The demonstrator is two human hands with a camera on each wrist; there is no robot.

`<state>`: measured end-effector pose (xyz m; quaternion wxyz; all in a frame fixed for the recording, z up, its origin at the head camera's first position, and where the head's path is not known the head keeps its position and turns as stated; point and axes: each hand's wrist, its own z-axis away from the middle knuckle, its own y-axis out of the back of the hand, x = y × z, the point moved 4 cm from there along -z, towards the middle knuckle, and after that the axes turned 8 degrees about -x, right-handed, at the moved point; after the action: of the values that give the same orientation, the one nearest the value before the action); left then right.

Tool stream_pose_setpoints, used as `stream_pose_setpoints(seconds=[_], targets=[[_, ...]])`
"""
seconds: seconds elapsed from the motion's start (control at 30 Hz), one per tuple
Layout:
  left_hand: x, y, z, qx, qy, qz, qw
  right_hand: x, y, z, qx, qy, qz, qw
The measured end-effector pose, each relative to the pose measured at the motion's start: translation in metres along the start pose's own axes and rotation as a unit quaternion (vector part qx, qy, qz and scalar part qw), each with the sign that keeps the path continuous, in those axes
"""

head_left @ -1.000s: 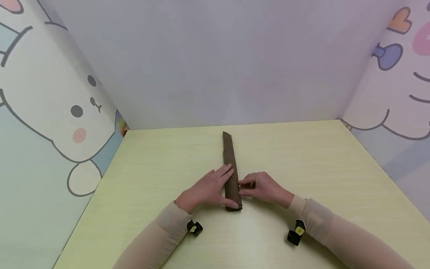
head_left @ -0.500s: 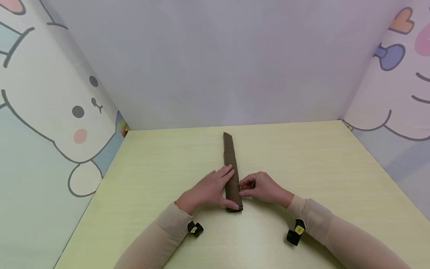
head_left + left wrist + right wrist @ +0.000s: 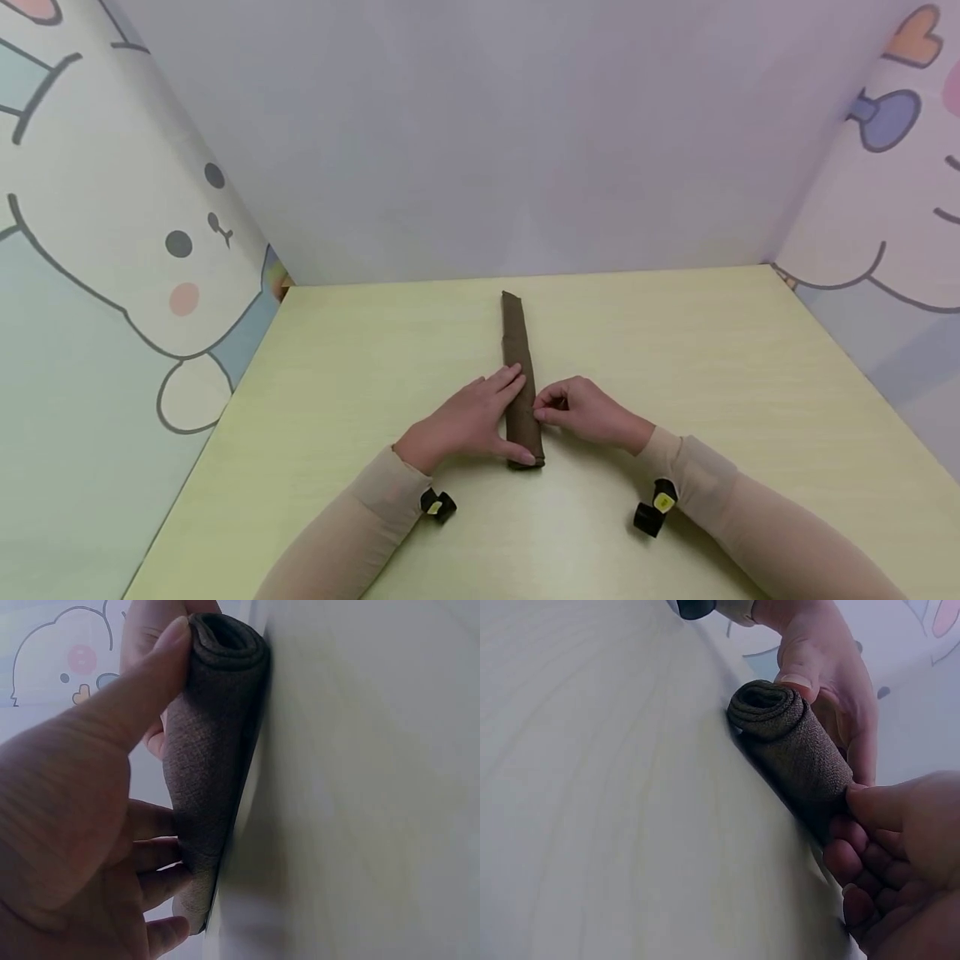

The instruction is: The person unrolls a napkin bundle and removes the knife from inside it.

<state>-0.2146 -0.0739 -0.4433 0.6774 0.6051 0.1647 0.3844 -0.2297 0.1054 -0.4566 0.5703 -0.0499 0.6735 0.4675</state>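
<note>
A brown woven cloth (image 3: pixel 516 333), rolled into a long narrow tube, lies on the table and points away from me. Its near end shows spiral layers around a hollow in the left wrist view. My left hand (image 3: pixel 467 422) rests on the near half of the roll, fingers spread across it and thumb by the near end. On the right side, my right hand (image 3: pixel 592 413) pinches the cloth's edge between thumb and curled fingers, as the right wrist view shows. The underside of the roll is hidden.
The pale wooden table (image 3: pixel 360 350) ends at a plain grey back wall (image 3: pixel 510 150). Side walls with cartoon drawings stand at left and right. A small black wrist camera (image 3: pixel 438 505) hangs at the left cuff, another black camera (image 3: pixel 652 512) at the right.
My right hand has slid slightly away from me along the roll's right edge, and its thumb has come up closer to the index finger. The left hand stays on the roll.
</note>
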Motion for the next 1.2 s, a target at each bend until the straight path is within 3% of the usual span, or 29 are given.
stream_pose_setpoints(seconds=[0.87,1.2], targets=[[0.0013,0.0045,0.0002,-0.009,0.005,0.013,0.9999,-0.0024,0.0041,-0.005,-0.035,-0.01,-0.062,0.9974],[0.0016,0.0048,-0.0003,-0.009,0.003,0.006,0.9999,-0.0045,0.0088,0.0018,-0.033,-0.014,-0.042,0.9985]])
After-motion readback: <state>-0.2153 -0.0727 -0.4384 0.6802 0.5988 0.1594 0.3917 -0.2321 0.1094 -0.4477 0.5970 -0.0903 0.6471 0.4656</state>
